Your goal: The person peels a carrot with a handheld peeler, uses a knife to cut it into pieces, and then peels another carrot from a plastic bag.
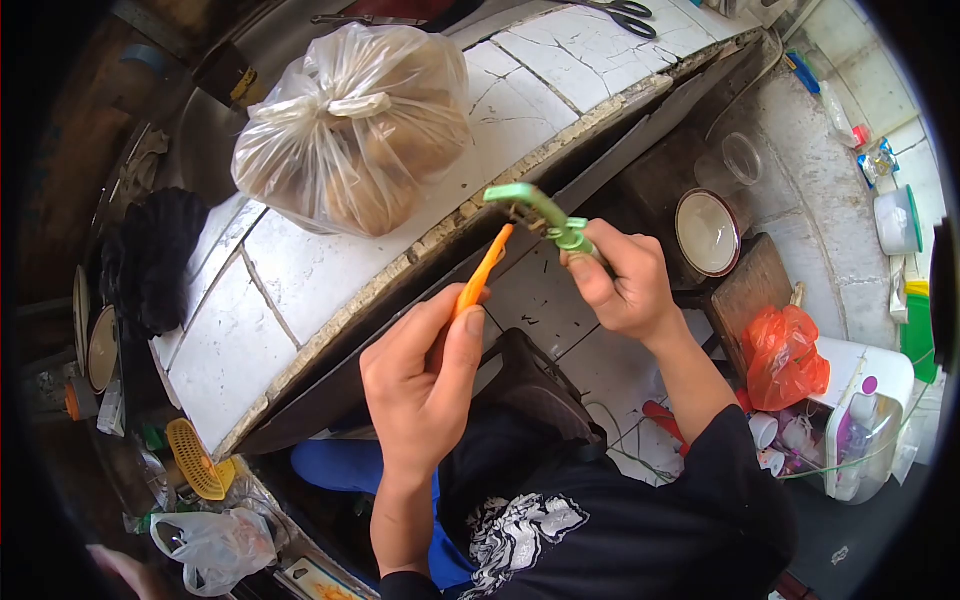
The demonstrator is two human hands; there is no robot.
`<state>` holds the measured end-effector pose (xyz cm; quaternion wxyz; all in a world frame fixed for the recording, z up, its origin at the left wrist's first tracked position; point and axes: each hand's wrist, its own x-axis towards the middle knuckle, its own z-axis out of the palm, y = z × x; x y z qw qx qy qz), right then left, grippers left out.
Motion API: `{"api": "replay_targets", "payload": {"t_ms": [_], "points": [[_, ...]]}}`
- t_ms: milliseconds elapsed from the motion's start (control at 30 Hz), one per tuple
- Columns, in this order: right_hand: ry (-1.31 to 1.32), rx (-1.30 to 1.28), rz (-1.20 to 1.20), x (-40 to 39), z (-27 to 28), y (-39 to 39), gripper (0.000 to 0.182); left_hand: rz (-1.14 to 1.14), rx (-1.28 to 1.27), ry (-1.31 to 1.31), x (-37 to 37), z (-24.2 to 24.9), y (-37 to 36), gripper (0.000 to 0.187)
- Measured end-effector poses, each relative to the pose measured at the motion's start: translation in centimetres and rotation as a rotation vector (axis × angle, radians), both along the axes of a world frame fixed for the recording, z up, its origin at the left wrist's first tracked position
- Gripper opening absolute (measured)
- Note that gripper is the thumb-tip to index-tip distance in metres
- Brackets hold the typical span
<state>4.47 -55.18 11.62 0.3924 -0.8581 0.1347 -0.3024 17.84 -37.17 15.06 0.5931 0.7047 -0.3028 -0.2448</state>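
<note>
My left hand [425, 355] is closed around a slim orange tool [482, 270] with a narrow tip and what looks like a slot near that end; its lower part is hidden in my fingers. My right hand [630, 280] grips a green vegetable peeler [560, 222] by its handle, with dark bits caught about its head. The orange tip points up right beside the peeler's head. Both hands are in the air, off the near edge of the white tiled counter [240, 330]. Above them on the counter sits a tied clear plastic bag [360, 130] full of round brownish things.
Black scissors [620, 14] lie at the counter's far end. A dark stool [530, 380] stands below my hands, near dark scraps on the floor. To the right are a bowl [708, 232], a red plastic bag [785, 355] and a white container. A yellow basket [200, 460] is lower left.
</note>
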Motion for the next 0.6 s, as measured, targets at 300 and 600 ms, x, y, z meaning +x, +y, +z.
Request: {"api": "replay_targets", "payload": {"t_ms": [300,600], "points": [[-0.139,1.043,0.151,2.3,0.4,3.7,0.034,-0.001,0.008,-0.03,-0.5,-0.7,-0.4,0.015],[-0.185,1.352,0.162,2.7,-0.5,3.4,0.02,-0.018,0.052,-0.343,-0.2,-0.8,-0.7,0.018]]}}
